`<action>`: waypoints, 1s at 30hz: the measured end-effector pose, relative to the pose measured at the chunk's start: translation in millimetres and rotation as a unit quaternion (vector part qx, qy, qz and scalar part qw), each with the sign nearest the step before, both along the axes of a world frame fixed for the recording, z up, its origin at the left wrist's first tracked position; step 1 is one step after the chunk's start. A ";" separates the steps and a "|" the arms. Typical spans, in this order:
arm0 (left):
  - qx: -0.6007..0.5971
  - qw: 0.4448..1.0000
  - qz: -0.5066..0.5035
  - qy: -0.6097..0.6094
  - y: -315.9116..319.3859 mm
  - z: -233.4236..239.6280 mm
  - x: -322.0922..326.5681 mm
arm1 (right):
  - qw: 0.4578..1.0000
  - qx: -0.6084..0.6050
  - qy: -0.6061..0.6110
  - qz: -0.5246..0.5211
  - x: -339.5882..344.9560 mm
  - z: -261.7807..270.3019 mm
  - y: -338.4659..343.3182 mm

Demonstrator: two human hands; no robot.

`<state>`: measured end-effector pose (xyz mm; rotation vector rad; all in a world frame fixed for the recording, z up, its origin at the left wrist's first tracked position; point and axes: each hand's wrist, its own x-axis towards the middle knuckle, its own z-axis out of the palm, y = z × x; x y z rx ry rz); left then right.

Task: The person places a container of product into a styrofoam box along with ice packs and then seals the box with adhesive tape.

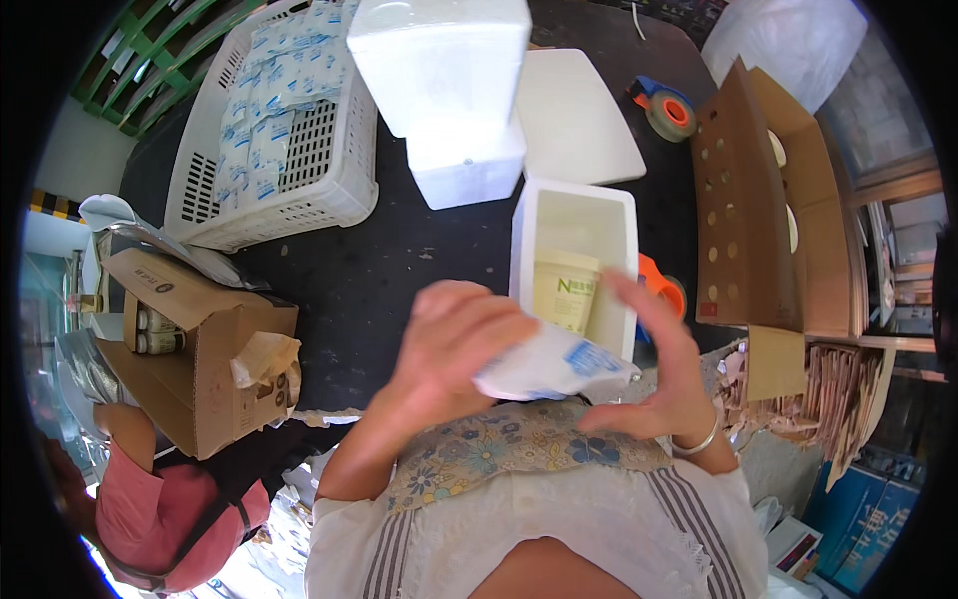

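Note:
My left hand [456,344] grips a white ice pack with blue print [557,363] over the near edge of an uncovered white foam box [524,247]. My right hand [658,367] is at the pack's other side, thumb and fingers spread, blurred and holding nothing. Inside the foam box stands a pale yellow tub with green print [565,292]. Beyond it, a flat white foam lid [580,120] lies on the black table [329,284], beside stacked white foam boxes [441,67].
A white plastic crate [352,180] holds many ice packs. A carton with bottles [213,374] is at the left, near a person in a pink top [179,517]. Tape dispensers [670,116] and a cardboard box with round holes [748,224] occupy the right side.

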<state>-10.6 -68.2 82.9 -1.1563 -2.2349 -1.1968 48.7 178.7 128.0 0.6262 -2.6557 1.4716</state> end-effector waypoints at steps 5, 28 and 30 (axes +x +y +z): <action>0.062 0.997 -0.051 0.019 53.2 -13.3 -10.3 | 0.969 0.110 0.216 0.039 -23.2 11.5 7.5; -0.093 0.848 0.466 -0.235 -187.6 -50.0 -177.9 | 0.958 0.265 0.049 -0.101 -91.0 -102.0 2.1; -0.151 0.798 0.486 -0.322 -210.6 -61.0 -241.4 | 0.967 0.225 0.038 -0.112 -94.6 -102.2 -3.4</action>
